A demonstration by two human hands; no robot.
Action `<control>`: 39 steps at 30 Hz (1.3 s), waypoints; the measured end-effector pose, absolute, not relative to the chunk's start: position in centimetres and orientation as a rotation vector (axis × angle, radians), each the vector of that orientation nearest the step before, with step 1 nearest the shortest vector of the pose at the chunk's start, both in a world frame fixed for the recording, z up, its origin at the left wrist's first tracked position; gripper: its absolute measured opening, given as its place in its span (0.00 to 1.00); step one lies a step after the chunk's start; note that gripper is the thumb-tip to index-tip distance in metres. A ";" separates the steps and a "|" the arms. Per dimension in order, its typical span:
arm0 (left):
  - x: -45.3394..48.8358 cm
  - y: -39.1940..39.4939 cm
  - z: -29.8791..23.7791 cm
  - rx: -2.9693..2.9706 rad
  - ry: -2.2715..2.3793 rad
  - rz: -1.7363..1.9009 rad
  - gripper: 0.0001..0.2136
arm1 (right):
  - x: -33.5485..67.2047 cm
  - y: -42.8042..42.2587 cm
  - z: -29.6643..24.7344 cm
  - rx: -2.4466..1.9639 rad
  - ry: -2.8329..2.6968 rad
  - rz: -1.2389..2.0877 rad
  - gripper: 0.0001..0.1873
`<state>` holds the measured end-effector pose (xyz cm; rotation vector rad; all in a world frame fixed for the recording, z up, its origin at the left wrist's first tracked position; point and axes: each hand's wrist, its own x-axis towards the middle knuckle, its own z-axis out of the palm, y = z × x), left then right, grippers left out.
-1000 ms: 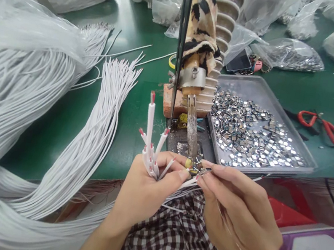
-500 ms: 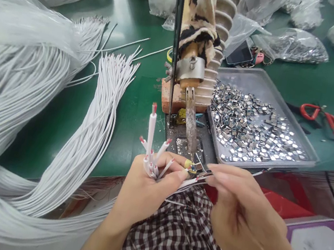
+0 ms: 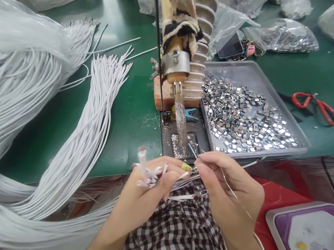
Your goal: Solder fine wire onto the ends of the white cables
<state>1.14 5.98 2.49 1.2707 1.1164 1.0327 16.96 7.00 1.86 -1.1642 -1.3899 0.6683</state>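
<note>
My left hand is closed around several white cables whose stripped ends show red and stand above my fist. A yellow wrap covers one fingertip, beside small connector parts too small to make out fully. Between thumb and fingers, my right hand pinches a thin, silvery solder wire, its length trailing over the hand. A thin bluish-silver rod also sticks out of that pinch towards the soldering iron. The iron's tip points down just above my fingers, over a dark, solder-spattered tray.
A clear tray of small metal connector shells lies right of the iron. Red-handled pliers rest farther right. Bundled white cables cover the left side. A white-and-purple appliance stands at lower right.
The camera view has shifted, so the bench appears farther left. My right hand has turned and come closer to my left fingers. The trailing solder wire now shows across it.
</note>
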 end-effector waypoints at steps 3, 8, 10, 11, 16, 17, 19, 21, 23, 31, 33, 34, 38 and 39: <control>0.9 5.2 1.0 1.184 1.165 1.254 0.17 | 17.5 7.0 1.4 -1.181 -1.319 0.711 0.08; 0.5 3.9 -0.5 1.157 1.152 1.250 0.21 | 20.4 7.5 -0.2 -1.085 -1.248 0.698 0.18; 0.6 3.9 -0.3 1.263 1.145 1.111 0.23 | 21.3 7.3 0.3 -1.055 -1.222 0.695 0.24; 0.6 4.0 -0.1 1.328 1.138 1.043 0.24 | 21.5 7.0 0.9 -1.063 -1.243 0.695 0.23; 1.2 5.2 0.8 1.669 0.996 0.782 0.22 | 19.7 5.1 4.2 -1.132 -1.900 0.462 0.01; 1.4 5.2 0.9 1.713 0.985 0.758 0.20 | 19.3 5.0 4.4 -1.117 -1.953 0.425 0.02; 1.5 5.1 0.7 1.733 1.013 0.783 0.16 | 18.6 5.1 4.2 -1.092 -1.953 0.432 0.07; 1.6 4.8 0.5 1.674 1.075 0.914 0.12 | 18.5 5.4 3.8 -1.072 -1.901 0.504 0.09; 1.6 4.4 0.4 1.606 1.123 1.034 0.10 | 18.7 5.7 3.5 -1.040 -1.847 0.596 0.08; 1.9 4.5 1.1 1.528 1.153 1.100 0.14 | 19.0 6.4 3.3 -0.996 -1.772 0.940 0.09; 1.9 4.6 1.0 1.491 1.135 1.140 0.11 | 19.1 6.3 3.5 -1.081 -1.786 0.964 0.11; 1.9 4.6 0.9 1.472 1.109 1.161 0.10 | 19.2 6.2 3.7 -1.106 -1.807 0.976 0.12; 1.6 4.7 0.3 1.429 1.042 1.193 0.07 | 20.4 7.1 4.3 -1.161 -1.915 0.931 0.13; 1.5 4.8 0.2 1.426 1.049 1.206 0.07 | 20.9 7.8 4.2 -1.243 -1.917 0.782 0.12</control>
